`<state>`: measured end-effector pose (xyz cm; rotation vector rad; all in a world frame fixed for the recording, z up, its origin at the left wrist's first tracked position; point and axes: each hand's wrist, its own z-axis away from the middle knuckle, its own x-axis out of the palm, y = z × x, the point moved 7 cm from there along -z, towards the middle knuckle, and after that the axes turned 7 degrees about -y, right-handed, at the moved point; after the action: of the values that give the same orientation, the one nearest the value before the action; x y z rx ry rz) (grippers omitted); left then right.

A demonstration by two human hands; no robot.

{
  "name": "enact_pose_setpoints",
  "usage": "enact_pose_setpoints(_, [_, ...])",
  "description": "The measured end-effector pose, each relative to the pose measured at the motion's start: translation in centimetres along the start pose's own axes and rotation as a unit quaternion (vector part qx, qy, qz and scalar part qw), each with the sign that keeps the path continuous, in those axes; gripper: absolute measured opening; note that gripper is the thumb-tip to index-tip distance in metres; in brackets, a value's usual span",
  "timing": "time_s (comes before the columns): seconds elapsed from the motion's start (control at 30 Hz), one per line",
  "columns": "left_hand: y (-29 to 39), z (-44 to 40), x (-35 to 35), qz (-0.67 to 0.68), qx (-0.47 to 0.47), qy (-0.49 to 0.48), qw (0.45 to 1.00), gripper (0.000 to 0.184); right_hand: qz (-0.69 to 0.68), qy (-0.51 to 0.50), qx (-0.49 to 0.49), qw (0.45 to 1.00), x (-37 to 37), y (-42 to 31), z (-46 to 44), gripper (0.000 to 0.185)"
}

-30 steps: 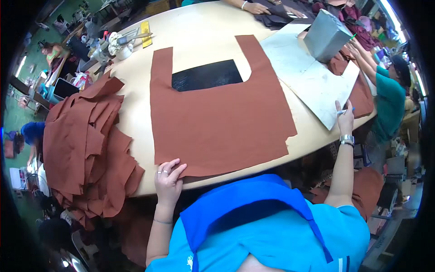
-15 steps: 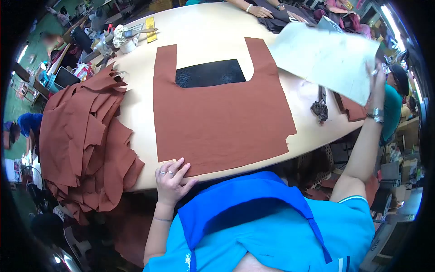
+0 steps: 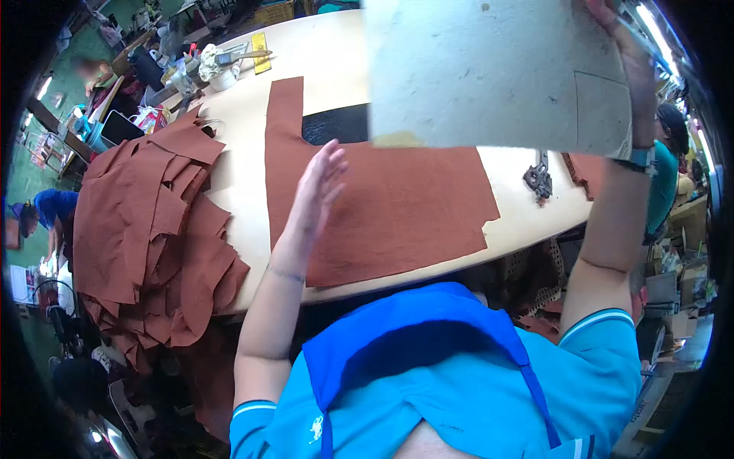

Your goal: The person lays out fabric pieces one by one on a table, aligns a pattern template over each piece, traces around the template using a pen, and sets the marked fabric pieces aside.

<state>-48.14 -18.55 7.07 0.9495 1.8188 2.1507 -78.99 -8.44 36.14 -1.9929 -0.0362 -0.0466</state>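
Note:
My right hand (image 3: 623, 46) grips the right edge of a pale, flat board (image 3: 489, 76), raised above the table at the upper right. Below it, the board hides part of a brown cut fabric piece (image 3: 405, 214) and of a black panel (image 3: 336, 124). My left hand (image 3: 323, 180) is raised over the fabric's left half, its fingers apart and nothing in them. At the left edge of the table hangs a heap of brown fabric pieces (image 3: 130, 222).
A white pot (image 3: 223, 79) with a brush (image 3: 243, 56) and a yellow ruler (image 3: 261, 52) are at the back left. Dark metal scissors (image 3: 538, 182) lie right of the fabric. A person in teal (image 3: 662, 183) is at the right.
My right hand has lifted the board off the right side of the table and swung it left over the brown fabric. My left hand has left the fabric's near edge and moved up.

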Motion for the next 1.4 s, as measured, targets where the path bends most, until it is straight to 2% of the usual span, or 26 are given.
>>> enact_pose_setpoints(0.07, [-1.1,-1.4,1.6,0.111,-0.083,-0.043,0.989,0.078,-0.105,0.002,0.055,0.993,0.7,3.4,0.9,0.032])
enact_pose_setpoints(0.1, [-1.0,-1.7,1.8,0.145,-0.08,-0.073,0.984,0.081,-0.14,0.002,0.077,0.987,0.9,4.8,1.4,0.032])
enact_pose_setpoints(0.13, [-0.9,-2.0,1.7,0.179,-0.078,-0.102,0.976,0.083,-0.172,-0.045,0.096,0.979,0.5,6.1,2.0,0.035])
enact_pose_setpoints(0.17, [-1.1,-2.2,1.5,0.213,-0.076,-0.131,0.965,0.086,-0.16,-0.033,0.095,0.982,-0.3,7.6,2.7,0.038])
enact_pose_setpoints(0.2, [-2.9,-2.3,-0.8,0.235,-0.091,-0.093,0.963,0.078,-0.148,-0.022,0.094,0.984,-1.0,9.1,3.4,0.042])
enact_pose_setpoints(0.27, [-5.0,-2.0,-5.4,0.27,-0.099,-0.058,0.956,0.058,-0.033,0.119,0.052,0.991,-2.5,10.8,5.8,0.045])
enact_pose_setpoints(0.3, [-4.1,-1.1,-8.4,0.156,-0.018,0.027,0.987,0.053,-0.009,0.11,0.065,0.992,-3.1,12.4,6.7,0.047])
enact_pose_setpoints(0.33, [-1.5,0.7,-8.2,0.085,0.04,0.072,0.993,0.049,0.016,0.103,0.078,0.991,-4.1,14.0,7.9,0.048])
enact_pose_setpoints(0.37, [-1.5,2.1,-10.6,0.062,0.036,0.123,0.99,0.05,0.04,0.096,0.092,0.99,-4.7,15.6,9.0,0.05])
enact_pose_setpoints(0.43, [-1.2,4.4,-13.7,-0.037,0.046,0.19,0.98,0.048,0.049,0.155,0.152,0.975,-5.0,18.9,12.1,0.053])
enact_pose_setpoints(0.5, [-1.7,5.9,-15.1,-0.175,0.014,0.167,0.97,0.047,0.188,0.137,0.188,0.954,-7.6,25.0,15.8,0.055])
enact_pose_setpoints(0.57, [-2.2,6.7,-14.8,-0.237,-0.015,0.16,0.958,0.045,0.204,0.103,0.225,0.947,-6.3,27.6,17.3,0.055])
enact_pose_setpoints(0.6, [-2.2,6.9,-14.6,-0.268,-0.028,0.156,0.95,0.043,0.252,0.119,0.243,0.929,-6.4,28.1,17.9,0.053])
enact_pose_setpoints(0.73, [-1.2,7.2,-13.4,-0.345,-0.078,0.177,0.919,0.034,0.312,0.135,0.269,0.901,-7.4,29.7,19.0,0.055])
enact_pose_setpoints(0.83, [-1.3,7.1,-13.2,-0.355,-0.07,0.171,0.917,0.038,0.357,0.132,0.288,0.879,-7.5,29.6,18.9,0.057])
enact_pose_setpoints(0.93, [-0.7,7.2,-12.2,-0.379,-0.095,0.17,0.905,0.044,0.346,0.138,0.273,0.887,-7.8,29.9,19.0,0.058])
enact_pose_setpoints(1.03, [-1.2,7.0,-12.8,-0.376,-0.063,0.151,0.912,0.047,0.304,0.151,0.275,0.899,-7.5,29.8,19.4,0.057])
enact_pose_setpoints(1.4, [-1.0,6.6,-12.5,-0.399,-0.085,0.159,0.899,0.059,0.342,0.157,0.291,0.88,-7.1,29.0,18.9,0.053])
